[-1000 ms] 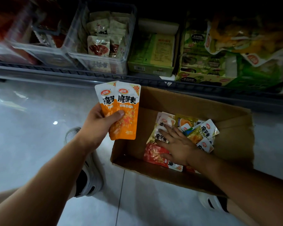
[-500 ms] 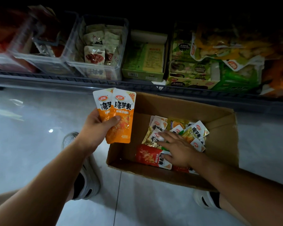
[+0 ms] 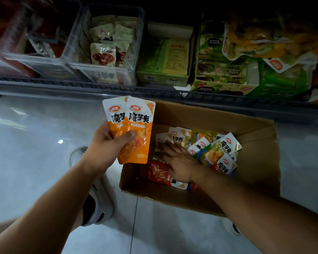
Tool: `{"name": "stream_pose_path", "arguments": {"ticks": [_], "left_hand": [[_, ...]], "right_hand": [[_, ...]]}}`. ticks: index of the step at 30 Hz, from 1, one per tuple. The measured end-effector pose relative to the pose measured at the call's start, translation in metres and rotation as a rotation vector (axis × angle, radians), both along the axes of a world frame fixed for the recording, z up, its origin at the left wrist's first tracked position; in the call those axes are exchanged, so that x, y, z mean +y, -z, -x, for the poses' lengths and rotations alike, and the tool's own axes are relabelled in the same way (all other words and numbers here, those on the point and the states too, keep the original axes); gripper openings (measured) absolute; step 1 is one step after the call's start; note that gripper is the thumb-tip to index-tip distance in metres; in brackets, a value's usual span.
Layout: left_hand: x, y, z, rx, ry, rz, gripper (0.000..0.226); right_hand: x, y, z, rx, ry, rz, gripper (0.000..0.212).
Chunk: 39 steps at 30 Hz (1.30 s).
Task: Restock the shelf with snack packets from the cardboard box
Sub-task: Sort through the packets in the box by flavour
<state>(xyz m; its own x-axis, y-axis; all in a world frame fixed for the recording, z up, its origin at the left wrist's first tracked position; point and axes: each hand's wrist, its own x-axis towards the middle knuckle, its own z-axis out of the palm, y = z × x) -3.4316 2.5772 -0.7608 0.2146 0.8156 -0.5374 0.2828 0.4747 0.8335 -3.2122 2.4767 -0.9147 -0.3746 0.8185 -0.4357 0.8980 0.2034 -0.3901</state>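
The left hand [image 3: 106, 143] is gripping two orange konjac packets [image 3: 136, 129] upright, thumb across their fronts, just left of the cardboard box [image 3: 255, 162]. The right hand [image 3: 180, 162] is resting with fingers spread flat on the loose packets [image 3: 220, 151] inside, their long axes jumbled, so it is the nearer hand. The shelf [image 3: 117, 88] is running along just beyond the box, which is sitting on a pale tiled floor [image 3: 35, 143] in dim light.

A grey shoe [image 3: 105, 200] stands on the glossy tiled floor [image 3: 35, 153], another shoe [image 3: 231, 228] farther right.
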Motion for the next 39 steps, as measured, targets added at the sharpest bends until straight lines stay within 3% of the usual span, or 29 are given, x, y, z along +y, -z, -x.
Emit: {"name": "stream_pose_path", "arguments": {"ticks": [3,5,12,16,20,24,30,35,39], "left_hand": [[0.000,-0.001,-0.001,-0.012,0.008,-0.004,0.039],[0.001,0.000,0.000,-0.022,0.015,-0.003,0.039],[0.001,0.001,0.001,-0.027,0.027,-0.017,0.040],[0.003,0.002,0.001,-0.012,0.027,-0.013,0.042],[0.003,-0.002,0.001,-0.007,0.051,-0.019,0.038],[0.002,-0.012,-0.003,-0.017,0.046,0.003,0.040],[-0.005,-0.057,-0.038,-0.192,0.110,0.039,0.041],[-0.012,-0.129,-0.073,-0.413,0.228,-0.023,0.043],[-0.015,-0.196,-0.099,-0.481,0.253,-0.170,0.041]], "right_hand": [[-0.014,0.004,-0.006,0.063,0.205,-0.032,0.081],[-0.019,0.006,-0.011,0.003,0.303,-0.041,0.081],[-0.003,0.007,-0.010,-0.123,0.124,0.085,0.062],[-0.013,-0.004,-0.026,-0.062,0.182,-0.042,0.050],[-0.031,-0.022,-0.049,0.022,0.404,-0.214,0.035],[-0.019,-0.079,-0.059,0.216,0.765,-0.066,0.026],[0.018,-0.213,-0.028,0.741,0.765,0.144,0.028],[0.018,-0.314,-0.031,0.778,0.765,-0.073,0.025],[0.010,-0.381,-0.049,0.796,0.772,-0.254,0.020]]}}
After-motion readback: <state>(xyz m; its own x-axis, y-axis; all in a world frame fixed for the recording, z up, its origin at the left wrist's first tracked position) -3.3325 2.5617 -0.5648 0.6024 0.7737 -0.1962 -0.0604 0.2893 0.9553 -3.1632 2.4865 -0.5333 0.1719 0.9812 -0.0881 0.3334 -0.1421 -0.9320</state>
